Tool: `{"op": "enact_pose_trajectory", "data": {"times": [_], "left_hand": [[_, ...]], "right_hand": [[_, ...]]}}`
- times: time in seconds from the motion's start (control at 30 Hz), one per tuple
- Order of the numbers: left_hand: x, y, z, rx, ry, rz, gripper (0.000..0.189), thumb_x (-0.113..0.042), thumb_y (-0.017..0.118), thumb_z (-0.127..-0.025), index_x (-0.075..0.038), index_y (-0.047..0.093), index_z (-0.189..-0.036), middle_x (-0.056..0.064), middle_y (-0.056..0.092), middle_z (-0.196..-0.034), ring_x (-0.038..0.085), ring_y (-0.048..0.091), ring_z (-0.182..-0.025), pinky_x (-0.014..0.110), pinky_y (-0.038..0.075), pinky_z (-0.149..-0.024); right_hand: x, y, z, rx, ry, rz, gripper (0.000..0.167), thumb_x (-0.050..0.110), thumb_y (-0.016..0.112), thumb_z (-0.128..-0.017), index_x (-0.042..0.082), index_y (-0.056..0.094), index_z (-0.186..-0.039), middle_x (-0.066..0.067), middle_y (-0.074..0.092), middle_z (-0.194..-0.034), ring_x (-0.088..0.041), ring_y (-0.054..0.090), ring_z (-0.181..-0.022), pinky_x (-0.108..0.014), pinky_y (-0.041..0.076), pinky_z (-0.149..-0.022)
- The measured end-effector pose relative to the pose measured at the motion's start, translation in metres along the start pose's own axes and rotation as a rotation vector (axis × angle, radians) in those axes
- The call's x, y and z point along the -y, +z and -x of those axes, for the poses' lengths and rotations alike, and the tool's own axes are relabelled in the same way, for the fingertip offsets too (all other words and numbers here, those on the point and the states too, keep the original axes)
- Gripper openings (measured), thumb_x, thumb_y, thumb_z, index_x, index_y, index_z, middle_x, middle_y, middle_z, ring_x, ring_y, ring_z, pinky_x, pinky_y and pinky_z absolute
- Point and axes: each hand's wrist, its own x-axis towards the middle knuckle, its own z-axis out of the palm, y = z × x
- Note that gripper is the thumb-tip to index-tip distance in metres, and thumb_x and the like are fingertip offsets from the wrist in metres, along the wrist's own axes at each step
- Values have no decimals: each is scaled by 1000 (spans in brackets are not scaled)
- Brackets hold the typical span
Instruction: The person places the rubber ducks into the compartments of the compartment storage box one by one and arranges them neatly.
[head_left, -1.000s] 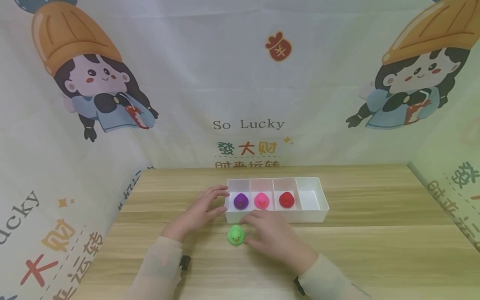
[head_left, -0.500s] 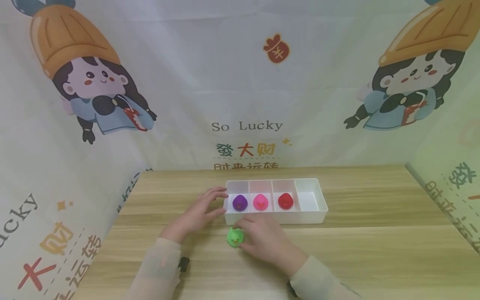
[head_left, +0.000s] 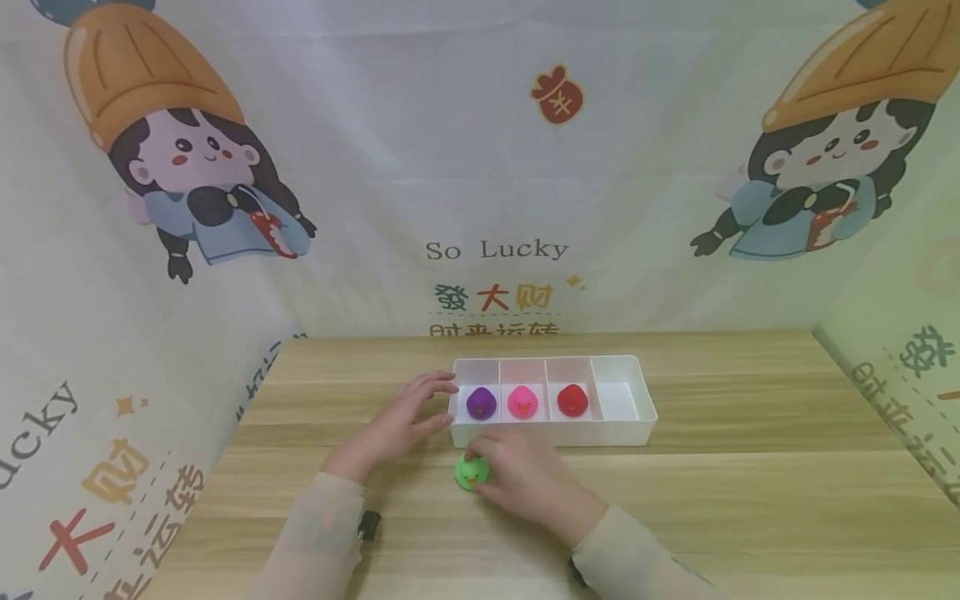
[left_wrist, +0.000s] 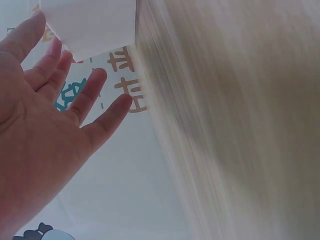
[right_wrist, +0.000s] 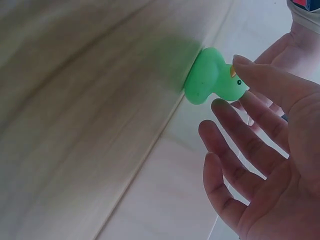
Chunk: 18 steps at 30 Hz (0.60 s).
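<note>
My right hand pinches the head of a green rubber duck between thumb and forefinger; the other fingers fan out loosely. The duck sits low on the tabletop, just in front of a white divided box. At the box's left end is my left hand, its fingertips right at the end wall and its thumb near the front corner. The left wrist view has those fingers spread and relaxed beside the box. Inside, from left, a purple duck, a pink duck and a red duck each occupy one compartment.
The rightmost compartment shows its bare white floor. A wooden table extends widely to both sides. Behind it and at the sides hangs a printed cloth with cartoon figures and lettering.
My right hand has moved slightly left, and its thumb and forefinger have closed onto the green duck's head. The left hand and the box stay where they were.
</note>
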Motion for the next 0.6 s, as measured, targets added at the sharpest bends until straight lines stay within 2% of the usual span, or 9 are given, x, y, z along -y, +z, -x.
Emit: {"op": "enact_pose_trajectory", "data": {"times": [0.4, 0.6], "left_hand": [[-2, -1, 0, 12, -28, 1, 43, -17, 65, -102, -9, 54, -143, 11, 35, -166, 41, 35, -151, 61, 35, -122], [-2, -1, 0, 16, -28, 1, 44, -17, 65, -102, -10, 54, -144, 12, 35, -166, 41, 35, -151, 61, 35, -122]], "right_hand": [[2, 2, -3, 24, 33, -11, 27, 30, 85, -86, 21, 74, -108, 9, 76, -101, -11, 68, -95, -30, 57, -89], [2, 1, -4, 12, 28, -12, 26, 28, 86, -85, 20, 74, -106, 8, 76, -99, -11, 68, -93, -30, 58, -87]]}}
